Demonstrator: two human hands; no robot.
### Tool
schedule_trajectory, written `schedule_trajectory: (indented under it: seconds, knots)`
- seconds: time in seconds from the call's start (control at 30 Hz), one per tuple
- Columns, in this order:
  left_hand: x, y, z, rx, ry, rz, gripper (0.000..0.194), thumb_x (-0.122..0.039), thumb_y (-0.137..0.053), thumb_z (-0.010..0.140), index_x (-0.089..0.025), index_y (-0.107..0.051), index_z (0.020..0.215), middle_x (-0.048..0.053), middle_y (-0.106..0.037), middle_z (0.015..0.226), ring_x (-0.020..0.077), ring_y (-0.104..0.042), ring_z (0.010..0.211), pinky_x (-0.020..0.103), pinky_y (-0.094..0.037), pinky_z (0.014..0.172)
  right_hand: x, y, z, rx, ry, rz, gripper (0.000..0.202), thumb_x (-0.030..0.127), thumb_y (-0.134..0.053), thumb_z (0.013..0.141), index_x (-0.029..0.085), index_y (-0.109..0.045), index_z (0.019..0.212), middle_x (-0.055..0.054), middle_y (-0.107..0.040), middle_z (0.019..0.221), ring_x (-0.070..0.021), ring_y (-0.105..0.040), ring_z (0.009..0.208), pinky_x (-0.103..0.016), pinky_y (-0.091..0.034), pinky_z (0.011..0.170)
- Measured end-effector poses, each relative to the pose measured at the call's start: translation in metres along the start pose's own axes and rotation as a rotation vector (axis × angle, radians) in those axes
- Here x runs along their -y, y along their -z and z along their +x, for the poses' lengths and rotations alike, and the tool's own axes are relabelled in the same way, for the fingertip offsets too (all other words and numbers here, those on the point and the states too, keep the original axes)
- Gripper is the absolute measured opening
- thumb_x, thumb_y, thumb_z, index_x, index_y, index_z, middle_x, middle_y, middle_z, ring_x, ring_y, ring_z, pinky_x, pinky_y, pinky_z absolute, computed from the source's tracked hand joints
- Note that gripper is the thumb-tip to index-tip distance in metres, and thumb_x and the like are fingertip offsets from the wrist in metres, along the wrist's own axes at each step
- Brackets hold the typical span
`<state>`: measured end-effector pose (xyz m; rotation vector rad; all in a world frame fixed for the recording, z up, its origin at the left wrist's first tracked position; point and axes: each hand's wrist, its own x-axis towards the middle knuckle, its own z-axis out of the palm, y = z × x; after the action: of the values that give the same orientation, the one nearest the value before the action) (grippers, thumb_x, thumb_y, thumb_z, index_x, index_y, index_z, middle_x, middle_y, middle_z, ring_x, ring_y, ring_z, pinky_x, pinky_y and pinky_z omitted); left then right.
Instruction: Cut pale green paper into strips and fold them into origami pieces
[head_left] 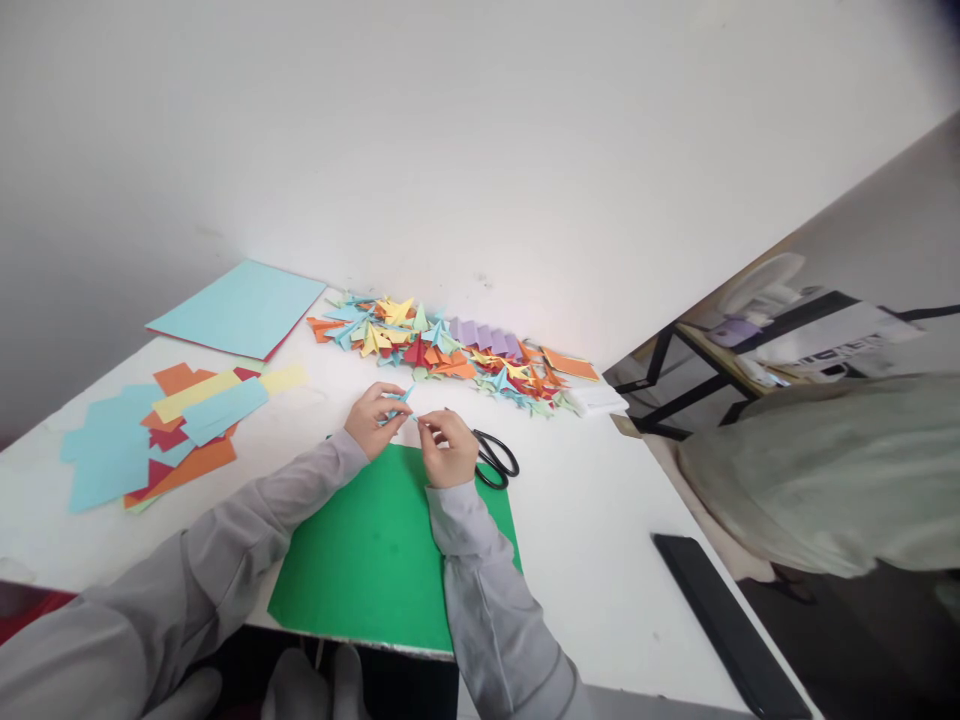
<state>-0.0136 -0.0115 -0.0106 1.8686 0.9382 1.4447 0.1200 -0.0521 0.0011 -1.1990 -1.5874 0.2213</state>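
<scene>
Clock centred on the blue paper piece (401,403), 12 toward the wall. We have it pinched over the table (585,520), just past the far edge of the green sheet (367,550). Left hand (377,418): thumb and fingers gripping the piece. Right hand (448,447): thumb and fingertips pinched together at the piece's near end; fine contact too small to read.

Edges: green sheet at 6, running to the table's near edge; can't tell if it overhangs. Pile of folded paper shapes (397,335) at 12 to 2, packed against the wall side, purple pleated strip (487,338) in it. Orange sheets (574,364) between 2 and 3, white pad (600,402) at 3 by the right edge. Black flat bar (731,620) at 4, along that edge; person in pale green (817,470) just beyond.

Room: scissors (495,462) at 4, just beside our right hand, blades mostly hidden. Past them, bare table out to the bar, our widest space. Left is tighter: loose paper cuttings (112,440) at 9, near our left sleeve; large light-blue sheet (240,305) at 10.
</scene>
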Motion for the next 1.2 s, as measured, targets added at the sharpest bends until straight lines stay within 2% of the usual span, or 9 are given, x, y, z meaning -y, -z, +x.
schedule_trajectory:
  seconds: [0.3,0.77,0.97,1.1,1.2]
  knots:
    - [0.001,-0.001,-0.001,0.054,0.115,-0.136,0.009,-0.018,-0.058,0.07,-0.016,-0.066,0.074,0.007,-0.05,0.097,0.0061,-0.055,0.056,0.019,-0.052,0.04,-0.005,0.0,-0.001,0.063,0.111,-0.119,0.019,0.022,-0.046,0.081,0.022,-0.063,0.074,-0.004,-0.061,0.073,-0.0139,-0.058,0.069,-0.025,-0.047,0.059]
    - [-0.002,0.0,0.001,0.055,0.178,-0.152,0.009,-0.018,-0.059,0.068,-0.015,-0.066,0.072,0.006,-0.049,0.097,0.0067,-0.055,0.057,0.02,-0.052,0.042,-0.01,0.001,-0.002,0.062,0.193,-0.147,0.015,0.019,-0.048,0.081,0.019,-0.062,0.076,-0.005,-0.062,0.074,-0.0134,-0.058,0.068,-0.024,-0.047,0.058]
    - [0.0,0.001,0.001,0.058,0.103,-0.081,0.01,-0.015,-0.056,0.071,-0.015,-0.065,0.073,0.007,-0.05,0.098,0.0084,-0.056,0.061,0.02,-0.051,0.042,-0.012,-0.001,0.0,0.103,0.051,-0.078,0.014,0.023,-0.049,0.079,0.019,-0.061,0.073,-0.003,-0.062,0.071,-0.0118,-0.055,0.059,-0.022,-0.044,0.051]
    - [-0.001,0.003,0.001,0.043,-0.035,0.037,0.011,-0.011,-0.054,0.072,-0.015,-0.065,0.072,0.008,-0.053,0.098,0.0098,-0.056,0.068,0.018,-0.048,0.047,-0.014,-0.003,0.001,0.132,-0.162,0.054,0.011,0.027,-0.055,0.073,0.018,-0.06,0.068,-0.002,-0.061,0.066,-0.0121,-0.055,0.054,-0.023,-0.043,0.049]
    - [-0.004,0.005,0.002,0.029,-0.134,0.113,0.012,-0.009,-0.054,0.072,-0.015,-0.064,0.071,0.007,-0.054,0.097,0.0086,-0.054,0.066,0.02,-0.047,0.051,-0.014,-0.004,0.003,0.162,-0.327,0.195,0.011,0.028,-0.058,0.069,0.018,-0.06,0.068,-0.001,-0.061,0.062,-0.0129,-0.057,0.053,-0.024,-0.043,0.049]
